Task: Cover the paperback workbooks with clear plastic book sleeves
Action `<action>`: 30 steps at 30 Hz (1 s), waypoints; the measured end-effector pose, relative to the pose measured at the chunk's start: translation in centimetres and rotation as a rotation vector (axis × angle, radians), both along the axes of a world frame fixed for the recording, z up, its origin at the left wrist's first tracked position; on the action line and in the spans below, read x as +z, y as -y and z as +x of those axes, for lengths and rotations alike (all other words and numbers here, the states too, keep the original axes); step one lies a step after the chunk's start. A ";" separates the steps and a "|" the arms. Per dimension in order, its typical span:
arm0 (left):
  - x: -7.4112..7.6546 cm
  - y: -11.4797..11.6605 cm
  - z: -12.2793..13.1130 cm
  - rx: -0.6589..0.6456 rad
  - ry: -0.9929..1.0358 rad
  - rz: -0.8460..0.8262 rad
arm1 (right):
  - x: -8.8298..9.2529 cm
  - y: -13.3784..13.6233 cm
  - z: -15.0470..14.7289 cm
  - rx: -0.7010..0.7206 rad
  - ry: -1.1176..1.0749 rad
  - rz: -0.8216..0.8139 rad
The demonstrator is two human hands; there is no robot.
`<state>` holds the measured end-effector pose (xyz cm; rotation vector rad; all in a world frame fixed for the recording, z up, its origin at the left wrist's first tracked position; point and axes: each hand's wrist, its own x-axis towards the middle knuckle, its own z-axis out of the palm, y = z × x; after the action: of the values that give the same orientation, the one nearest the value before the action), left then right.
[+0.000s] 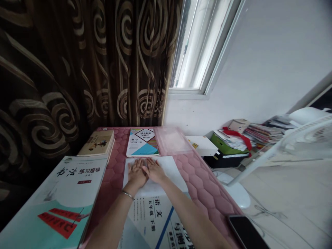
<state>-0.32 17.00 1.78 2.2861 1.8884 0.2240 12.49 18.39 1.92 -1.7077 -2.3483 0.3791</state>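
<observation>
My left hand (137,175) lies flat with its fingers spread on a white sheet (172,173). Beside it, touching or nearly touching at the thumbs, my right hand (155,170) presses flat on the same sheet, fingers stretched out. Nearer to me, between my forearms, is a printed textbook cover (145,221) with large Chinese characters and a blue stripe; it adjoins the sheet, and I cannot tell whether they are one piece. Just beyond my fingertips lies a blue and white workbook (142,147). To its right is a translucent pinkish plastic cover (172,140).
A calligraphy book (75,190) lies at the left, with brown books (97,143) behind it. The table has a pink quilted cover (202,186). A phone (246,231) is at the right edge. A white fan (249,169) and a box of papers (228,141) stand beyond.
</observation>
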 end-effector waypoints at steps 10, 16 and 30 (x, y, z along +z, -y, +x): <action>0.2 -0.4 -2.1 0.145 -0.025 -0.012 | 0.2 0.6 7.5 -0.277 0.153 -0.018; 0.4 -0.2 -3.2 0.234 -0.045 -0.013 | 0.0 0.3 8.2 -0.376 0.170 -0.032; 0.9 2.8 -3.1 0.338 -0.117 0.023 | 0.1 0.2 7.8 -0.460 0.187 -0.062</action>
<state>-3.37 14.16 2.68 2.0196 2.3371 0.1569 20.28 18.14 2.02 -2.3235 -1.9796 0.2182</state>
